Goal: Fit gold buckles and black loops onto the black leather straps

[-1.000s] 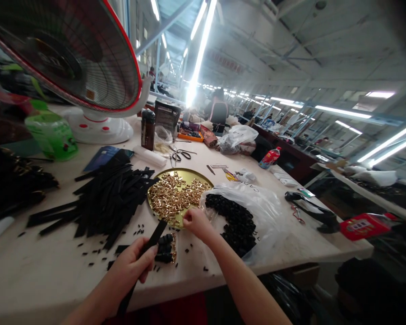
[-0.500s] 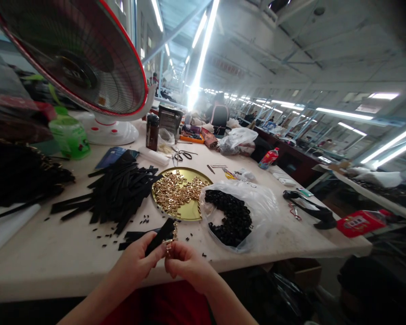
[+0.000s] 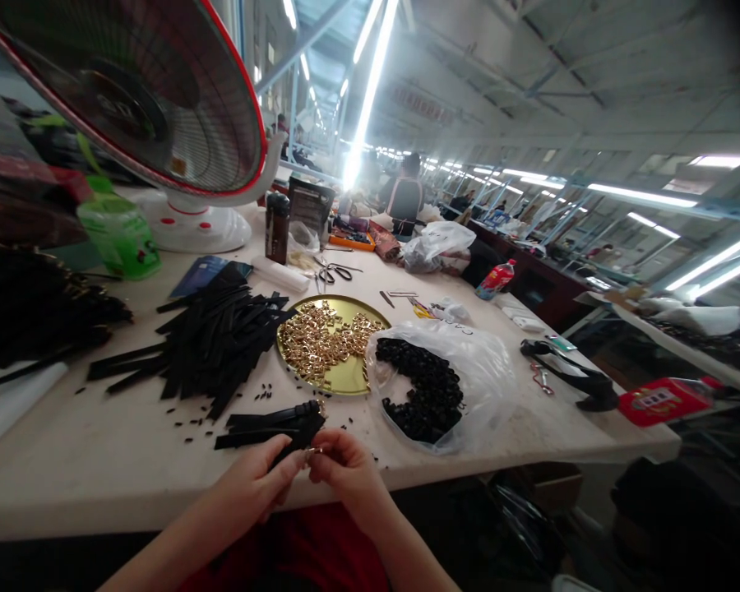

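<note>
My left hand (image 3: 256,477) is closed around a black strap (image 3: 303,437) near the table's front edge. Fingertips of my right hand (image 3: 349,469) pinch a small gold buckle (image 3: 314,450) at the strap's end, touching the left fingertips; how strap and buckle join is hidden. Just beyond lie several black straps (image 3: 256,419) with gold pieces at their right ends. Behind them a round gold tray (image 3: 350,380) holds many gold buckles (image 3: 308,341). To its right, an open clear plastic bag (image 3: 490,370) contains small black loops (image 3: 428,403).
A heap of black straps (image 3: 215,337) lies left of the tray, small black bits (image 3: 263,392) around it. A fan (image 3: 191,222) and green jug (image 3: 120,238) stand at back left. Scissors (image 3: 339,271) lie behind the tray. Red-labelled bottles (image 3: 663,401) are at right.
The strap in my left hand has tipped lower, its raised end dropping toward the lying straps. Both hands stay together, with the buckle turned in the right fingertips. The view has shifted slightly.
</note>
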Tool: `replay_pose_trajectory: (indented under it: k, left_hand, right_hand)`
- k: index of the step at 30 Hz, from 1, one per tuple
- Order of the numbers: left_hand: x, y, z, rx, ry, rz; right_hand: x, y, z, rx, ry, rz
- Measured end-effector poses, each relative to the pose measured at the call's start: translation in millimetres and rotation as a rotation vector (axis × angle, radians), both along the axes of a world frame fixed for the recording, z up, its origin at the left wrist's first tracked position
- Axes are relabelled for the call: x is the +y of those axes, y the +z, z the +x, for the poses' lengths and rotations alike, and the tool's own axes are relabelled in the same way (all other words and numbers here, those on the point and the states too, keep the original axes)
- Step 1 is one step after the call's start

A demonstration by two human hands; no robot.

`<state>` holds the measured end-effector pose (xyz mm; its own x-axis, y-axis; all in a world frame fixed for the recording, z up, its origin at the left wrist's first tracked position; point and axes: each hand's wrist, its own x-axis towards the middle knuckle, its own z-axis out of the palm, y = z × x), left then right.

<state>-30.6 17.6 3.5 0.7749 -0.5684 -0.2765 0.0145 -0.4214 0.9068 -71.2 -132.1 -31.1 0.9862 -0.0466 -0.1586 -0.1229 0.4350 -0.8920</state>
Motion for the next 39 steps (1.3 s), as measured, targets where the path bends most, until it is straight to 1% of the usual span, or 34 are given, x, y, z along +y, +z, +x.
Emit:
replay_pose_trajectory:
  k: [2, 3, 5, 7, 9, 11, 13, 15, 17, 19, 21, 24, 26, 27, 28, 29, 30, 33, 34, 35, 36, 37, 39]
  left_hand:
    - [-0.8, -0.4, -1.1, 0.045, 0.034, 0.004]
    - [-1.1, -0.4, -1.3, 0.033, 0.037, 0.005]
    - [-0.9, -0.4, -1.1, -0.029, 0.003, 0.006]
    - [0.4, -1.5, -0.3, -0.096, -0.049, 0.005]
    - [2.9, -3.8, 0.7, -0.147, -0.059, 0.022]
    - [5.6, -6.7, 1.4, -0.181, -0.057, 0.059]
    - [7.2, -8.8, 1.3, -0.186, -0.082, 0.107]
    - [6.7, -9.6, 0.3, -0.167, -0.128, 0.131]
    - [4.1, -9.4, -1.4, -0.157, -0.160, 0.110]
    - [0.5, -9.4, -3.7, -0.163, -0.149, 0.070]
    - [-3.0, -10.3, -6.2, -0.143, -0.103, 0.036]
    - [-6.8, -14.1, -9.7, -0.006, -0.034, -0.001]
    - [-7.7, -16.9, -11.5, 0.109, -0.032, -0.028]
    - [-7.8, -17.9, -12.3, 0.154, -0.040, -0.043]
    - [-7.6, -18.5, -13.1, 0.188, -0.051, -0.059]
    - [-7.3, -18.8, -13.7, 0.211, -0.062, -0.075]
    - [-7.0, -18.7, -14.1, 0.228, -0.067, -0.089]
    - [-6.0, -17.9, -14.4, 0.251, -0.059, -0.120]
    - [-5.7, -17.7, -14.2, 0.257, -0.058, -0.123]
    - [-5.4, -17.7, -14.1, 0.262, -0.062, -0.123]
    - [-5.2, -17.7, -14.2, 0.266, -0.068, -0.121]
    - [-5.1, -17.6, -14.6, 0.268, -0.073, -0.119]
    - [-5.7, -17.5, -16.8, 0.253, -0.059, -0.111]
  right_hand:
    - [-1.8, 0.3, 1.5, 0.078, -0.110, 0.127]
    - [-2.1, 0.7, 2.4, 0.126, -0.158, 0.211]
    - [-1.5, 1.6, 3.6, 0.230, -0.214, 0.385]
    - [-0.1, 2.4, 3.7, 0.318, -0.215, 0.518]
    - [0.3, 2.9, 2.9, 0.361, -0.200, 0.610]
    - [-0.4, 3.2, 1.5, 0.382, -0.193, 0.670]
    - [-0.7, 3.3, -0.3, 0.390, -0.185, 0.695]
    - [1.8, 3.0, -2.8, 0.387, -0.161, 0.674]
    - [8.0, 1.9, -6.4, 0.342, -0.125, 0.592]
    - [16.3, -0.6, -11.0, 0.246, -0.120, 0.450]
    - [23.8, -4.4, -15.5, 0.123, -0.161, 0.274]
    - [27.9, -9.7, -20.4, 0.005, -0.252, 0.058]
    - [25.3, -10.0, -21.5, -0.021, -0.280, -0.039]
    - [23.0, -8.6, -21.5, -0.023, -0.271, -0.074]
    - [20.4, -6.4, -21.0, -0.018, -0.250, -0.090]
    - [17.8, -3.6, -20.3, -0.002, -0.215, -0.073]
    - [15.7, -0.5, -19.4, 0.031, -0.166, -0.015]
    - [12.6, 6.2, -17.2, 0.171, -0.019, 0.289]
    - [12.6, 6.9, -17.1, 0.204, 0.006, 0.366]
    - [13.0, 6.7, -17.3, 0.224, 0.023, 0.403]
    - [13.5, 5.9, -17.9, 0.226, 0.016, 0.395]
    - [14.0, 4.8, -18.8, 0.208, -0.006, 0.342]
    - [15.0, 3.1, -21.0, 0.134, -0.089, 0.145]
